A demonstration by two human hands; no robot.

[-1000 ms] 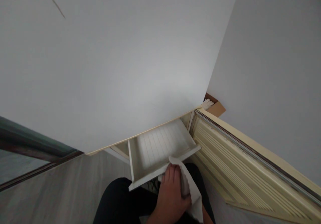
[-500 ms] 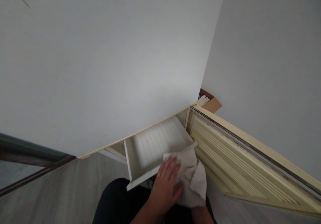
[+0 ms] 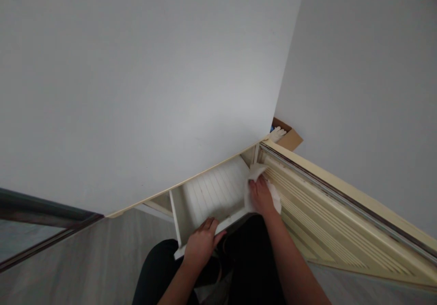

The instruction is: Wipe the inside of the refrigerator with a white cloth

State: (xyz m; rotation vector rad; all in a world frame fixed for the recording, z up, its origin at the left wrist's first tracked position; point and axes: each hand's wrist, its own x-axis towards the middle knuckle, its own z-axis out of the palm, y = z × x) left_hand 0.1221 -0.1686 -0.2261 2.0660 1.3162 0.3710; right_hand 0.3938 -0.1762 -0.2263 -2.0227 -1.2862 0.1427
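A white drawer (image 3: 211, 189) with a lined bottom is pulled out under the white surface, and nothing lies in it. My left hand (image 3: 202, 243) is wrapped over the drawer's front edge, left of its middle. At the right side of the drawer, my right hand (image 3: 261, 195) presses a whitish cloth (image 3: 251, 195) against the drawer's side and front corner. Part of the cloth spreads out beyond the hand, beside the cream door.
The cream slatted door (image 3: 327, 214) stands open on the right. Behind its hinge end is a cardboard box (image 3: 290, 139) with white gloves (image 3: 277, 134). A dark frame (image 3: 41, 209) is at the left. My knees are below the drawer.
My right hand has moved with the cloth up to the drawer's right side. My left hand has left the cloth and moved down-left onto the drawer's front edge.
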